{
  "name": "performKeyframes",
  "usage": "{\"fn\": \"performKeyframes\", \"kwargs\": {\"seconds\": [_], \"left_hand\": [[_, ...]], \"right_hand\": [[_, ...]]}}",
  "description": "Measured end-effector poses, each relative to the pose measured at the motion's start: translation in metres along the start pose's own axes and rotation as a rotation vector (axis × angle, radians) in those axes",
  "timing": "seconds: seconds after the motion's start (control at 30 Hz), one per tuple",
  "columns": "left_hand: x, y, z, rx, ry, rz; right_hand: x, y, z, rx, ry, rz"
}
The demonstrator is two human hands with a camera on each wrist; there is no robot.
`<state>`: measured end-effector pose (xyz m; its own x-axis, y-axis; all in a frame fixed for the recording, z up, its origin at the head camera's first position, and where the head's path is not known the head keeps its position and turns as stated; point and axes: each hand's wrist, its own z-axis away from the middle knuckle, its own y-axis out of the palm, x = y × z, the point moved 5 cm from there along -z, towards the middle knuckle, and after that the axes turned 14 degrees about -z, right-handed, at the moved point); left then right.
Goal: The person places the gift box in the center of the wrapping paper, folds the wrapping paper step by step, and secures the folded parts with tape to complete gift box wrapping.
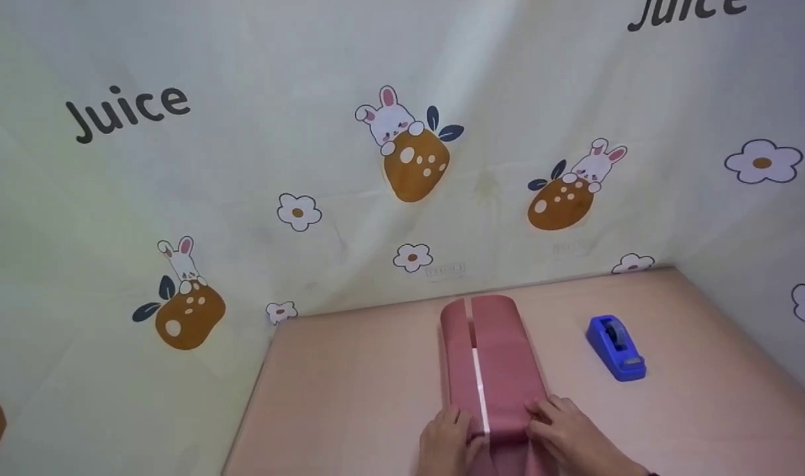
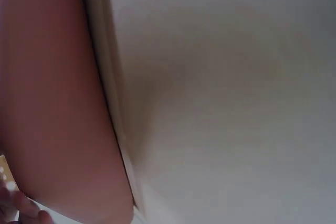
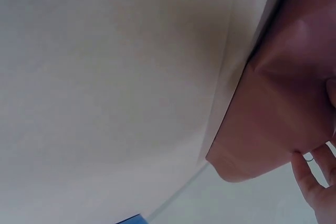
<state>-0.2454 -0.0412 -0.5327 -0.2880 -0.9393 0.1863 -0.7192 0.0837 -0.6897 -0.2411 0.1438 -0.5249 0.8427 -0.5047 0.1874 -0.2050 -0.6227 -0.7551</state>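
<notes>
A dusky pink sheet of paper (image 1: 508,357), folded into a long flat sleeve, lies lengthwise on the table. Its two edges meet near the middle, with a narrow pale strip between them. At the near end, the paper bends along a crease. My left hand (image 1: 445,441) pinches the left side of that end, fingers curled on the paper. On the opposite side, my right hand (image 1: 567,428) grips the near right corner between thumb and fingers. The right wrist view shows fingertips (image 3: 307,179) against the paper's edge (image 3: 268,129). Only a few left fingers (image 2: 29,211) show in the left wrist view.
A blue tape dispenser (image 1: 616,348) stands on the table to the right of the paper. The table (image 1: 349,370) has a pale pink cover. Behind and beside it hangs a pale cloth (image 1: 296,152) printed with rabbits, fruit and flowers.
</notes>
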Motion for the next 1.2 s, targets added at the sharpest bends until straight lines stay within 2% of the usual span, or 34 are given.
{"fn": "performKeyframes", "kwargs": {"seconds": [0.07,0.17,0.23,0.3,0.4,0.5,0.63,0.7,0.77,0.87,1.0,1.1,1.2], "left_hand": [[0.001,-0.001,0.003,-0.007,-0.041,0.046],[0.000,-0.003,0.006,-0.041,-0.060,0.073],[0.000,-0.005,0.008,-0.058,-0.047,0.095],[0.002,-0.007,0.009,-0.066,-0.002,0.113],[0.005,-0.012,0.010,-0.060,0.128,0.148],[0.010,-0.016,0.012,-0.031,0.318,0.179],[0.017,-0.017,0.015,0.048,0.553,0.204],[0.018,-0.016,0.015,0.068,0.633,0.191],[0.018,-0.014,0.014,0.071,0.683,0.171],[0.017,-0.013,0.010,0.046,0.727,0.136],[0.012,-0.013,0.004,-0.044,0.749,0.098],[0.010,-0.012,-0.001,-0.123,0.712,0.096],[0.007,-0.010,-0.005,-0.156,0.662,0.106]], "right_hand": [[0.001,0.000,0.000,0.008,0.006,0.018],[0.002,0.001,0.002,0.013,0.014,0.035],[0.002,0.001,0.002,0.027,0.046,0.032],[0.001,0.002,0.003,0.044,0.074,0.029],[0.001,0.003,0.003,0.055,0.099,0.032],[0.002,0.003,0.004,0.044,0.085,0.042],[0.002,0.004,0.005,0.022,0.067,0.039],[0.002,0.005,0.005,0.009,0.054,0.031],[0.002,0.004,0.005,-0.008,0.028,0.032],[0.002,0.003,0.005,-0.033,-0.020,0.032],[0.000,0.002,0.006,-0.039,-0.064,0.028],[-0.001,0.002,0.006,-0.040,-0.094,0.023],[-0.001,0.003,0.006,-0.064,-0.131,0.028]]}}
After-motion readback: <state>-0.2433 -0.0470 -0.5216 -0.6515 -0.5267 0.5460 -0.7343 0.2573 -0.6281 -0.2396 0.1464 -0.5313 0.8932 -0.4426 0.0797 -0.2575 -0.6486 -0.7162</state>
